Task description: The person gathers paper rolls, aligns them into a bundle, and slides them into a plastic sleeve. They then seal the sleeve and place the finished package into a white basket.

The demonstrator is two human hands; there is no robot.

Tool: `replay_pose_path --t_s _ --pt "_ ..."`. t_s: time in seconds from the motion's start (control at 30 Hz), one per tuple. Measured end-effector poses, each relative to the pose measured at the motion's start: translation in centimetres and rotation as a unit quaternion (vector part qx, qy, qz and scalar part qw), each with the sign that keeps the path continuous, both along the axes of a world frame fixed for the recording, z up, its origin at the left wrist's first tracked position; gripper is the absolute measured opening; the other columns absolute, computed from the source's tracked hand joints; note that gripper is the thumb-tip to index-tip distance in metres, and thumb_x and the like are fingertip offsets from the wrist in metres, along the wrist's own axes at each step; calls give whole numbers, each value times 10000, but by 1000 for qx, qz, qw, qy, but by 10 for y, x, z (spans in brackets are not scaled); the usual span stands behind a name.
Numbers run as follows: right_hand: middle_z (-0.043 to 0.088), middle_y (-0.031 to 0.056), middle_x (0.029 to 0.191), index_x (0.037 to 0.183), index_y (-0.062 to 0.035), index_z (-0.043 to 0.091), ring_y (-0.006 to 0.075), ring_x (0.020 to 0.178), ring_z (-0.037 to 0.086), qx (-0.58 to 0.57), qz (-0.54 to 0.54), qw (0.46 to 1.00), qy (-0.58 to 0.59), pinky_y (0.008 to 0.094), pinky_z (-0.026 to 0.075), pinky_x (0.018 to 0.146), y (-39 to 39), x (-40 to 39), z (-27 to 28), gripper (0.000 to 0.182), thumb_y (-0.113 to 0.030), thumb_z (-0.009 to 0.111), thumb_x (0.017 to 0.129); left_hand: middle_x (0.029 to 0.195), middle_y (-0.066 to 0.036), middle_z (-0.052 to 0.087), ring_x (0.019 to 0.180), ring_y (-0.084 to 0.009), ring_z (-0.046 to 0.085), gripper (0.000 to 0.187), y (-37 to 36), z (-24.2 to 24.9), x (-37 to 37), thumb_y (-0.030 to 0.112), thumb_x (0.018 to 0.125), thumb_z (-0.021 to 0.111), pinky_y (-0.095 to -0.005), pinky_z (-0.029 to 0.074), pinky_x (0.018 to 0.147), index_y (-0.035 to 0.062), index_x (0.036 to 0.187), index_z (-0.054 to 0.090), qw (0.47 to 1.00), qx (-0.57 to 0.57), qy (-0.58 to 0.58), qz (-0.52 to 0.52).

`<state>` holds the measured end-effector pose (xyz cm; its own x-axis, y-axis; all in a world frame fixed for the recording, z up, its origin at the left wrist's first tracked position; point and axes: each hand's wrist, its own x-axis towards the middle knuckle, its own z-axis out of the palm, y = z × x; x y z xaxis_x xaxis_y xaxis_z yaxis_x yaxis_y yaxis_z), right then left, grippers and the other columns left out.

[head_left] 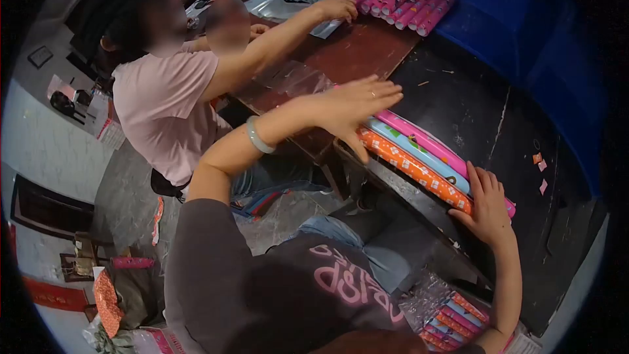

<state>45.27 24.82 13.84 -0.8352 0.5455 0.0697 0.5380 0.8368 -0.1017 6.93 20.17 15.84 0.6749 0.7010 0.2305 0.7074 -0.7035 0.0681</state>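
Three rolls of wrapping paper lie side by side along the near edge of the black table: an orange patterned roll [416,169] nearest me, a light blue roll [422,152], and a pink roll [429,143] farthest. My left hand [357,106] is at their left end, fingers stretched out and thumb spread down beside the orange roll; whether the palm touches them is hidden. Around the right end curls my right hand [488,206], its thumb at the orange roll and its fingers over the pink one.
A stack of pink rolls [409,1] lies on the brown table [367,49]; a co-worker's hand [335,10] reaches to it. Blue panels [524,19] border the black table [472,92]. Small paper scraps [542,165] lie right. Below, a plastic bag holds several rolls [455,320].
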Motion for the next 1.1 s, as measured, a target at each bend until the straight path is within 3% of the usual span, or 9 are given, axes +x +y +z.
replay_pose_path --t_s 0.1,0.23,0.4,0.73,0.8,0.9,0.93,1.03,1.1 --pt "438 188 1302 1412 -22 325 351 1192 424 -4 1 1000 9 439 341 991 0 0 1 910 -372 766 697 1407 -241 385 1361 -380 300 1083 2 7 -54 544 573 801 -539 184 1126 -57 1359 363 987 -71 129 59" --pt "453 194 1279 1420 -15 306 346 1179 436 7 6 1000 21 437 344 985 0 0 -3 929 -343 776 689 1037 -174 598 994 -349 563 692 8 -14 -53 347 584 793 -409 446 878 6 1136 554 993 -108 -54 7" --pt "484 195 1221 1450 12 218 355 1138 463 -13 -8 999 52 421 368 966 -4 0 -6 1017 -253 806 664 958 -166 601 958 -348 565 606 20 -34 29 342 556 791 -404 458 839 4 1018 592 993 -48 -104 -7" --pt "486 203 1215 1452 27 195 363 1116 467 -78 -59 992 74 433 360 980 -7 10 -2 1094 -259 834 612 926 -150 605 948 -328 558 747 42 -52 184 402 438 828 -415 450 839 -25 1002 586 991 -4 -126 -48" --pt "445 216 1322 1459 14 206 369 1201 435 -55 -50 996 50 423 333 1025 -11 19 7 1075 -344 806 641 1043 -182 593 1020 -343 542 892 41 -47 164 450 461 833 -435 427 885 -42 1143 534 964 184 -175 -73" --pt "347 212 1447 1471 -21 216 355 1315 359 28 -115 989 90 413 280 1086 -16 56 13 1032 -461 736 696 1168 -203 541 1094 -334 514 959 44 -27 98 470 510 821 -436 401 921 -51 1236 474 1000 1 2 -19" --pt "251 176 1519 1480 -55 218 308 1390 272 -47 -184 967 169 401 231 1122 -20 74 12 887 -486 622 819 1181 -201 530 1101 -328 508 935 42 -18 80 468 524 814 -424 400 922 -50 1228 482 992 -112 57 1" --pt "265 150 1516 1483 -72 233 257 1377 299 -195 -310 833 414 377 227 1124 -2 133 -56 549 -301 381 1007 980 -152 575 971 -300 543 718 37 -44 62 478 521 785 -386 433 804 -16 995 567 996 -7 -83 -15" --pt "262 159 1515 1487 -93 228 256 1383 285 -289 -288 764 500 391 246 1119 -13 120 -76 604 -436 335 1002 952 -153 572 957 -304 543 687 37 -49 79 448 526 778 -389 441 802 -20 984 574 995 -14 -97 -10"
